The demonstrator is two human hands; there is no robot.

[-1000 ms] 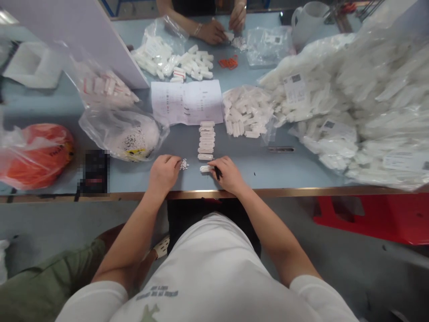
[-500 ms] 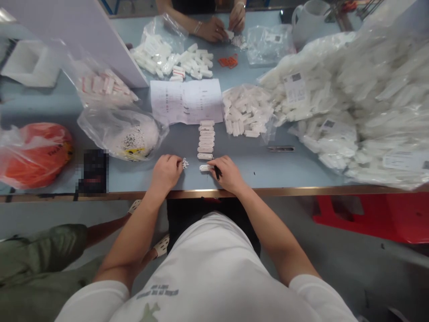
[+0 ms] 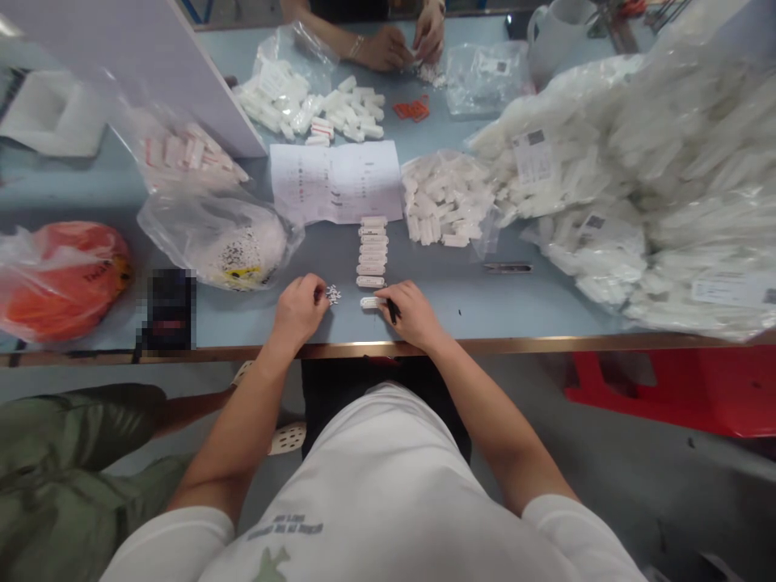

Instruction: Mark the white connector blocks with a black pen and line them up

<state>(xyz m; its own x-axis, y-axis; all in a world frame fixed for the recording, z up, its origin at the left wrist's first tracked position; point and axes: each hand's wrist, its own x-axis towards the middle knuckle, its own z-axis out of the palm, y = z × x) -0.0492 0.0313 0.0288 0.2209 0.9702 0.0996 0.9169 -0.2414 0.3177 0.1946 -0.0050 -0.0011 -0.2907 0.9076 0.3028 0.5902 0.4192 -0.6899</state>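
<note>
My left hand (image 3: pixel 300 309) rests on the table beside a small pile of tiny white pieces (image 3: pixel 333 294). Its fingertips are pinched together, and whatever may be between them is too small to make out. My right hand (image 3: pixel 412 314) is closed on one end of a white plastic strip with rows of small holes (image 3: pixel 369 303). A slim black tool (image 3: pixel 393 309), its kind not clear, also sits between those fingers. Just beyond, a column of similar white strips (image 3: pixel 372 250) lies stacked one behind another, up to a printed sheet (image 3: pixel 336 182).
Bags of white parts (image 3: pixel 449 198) crowd the right side. A metal snipper-like tool (image 3: pixel 508 267) lies nearer. To the left are a bag of small black-and-white pieces (image 3: pixel 242 250) and an orange bag (image 3: pixel 66 279). Across the table, a co-worker's hands (image 3: pixel 388 50) handle small parts.
My left fingers have drawn slightly left, away from the tiny white pieces, and curled in more. My right hand stays put with the strip. The person at left has shifted their legs.
</note>
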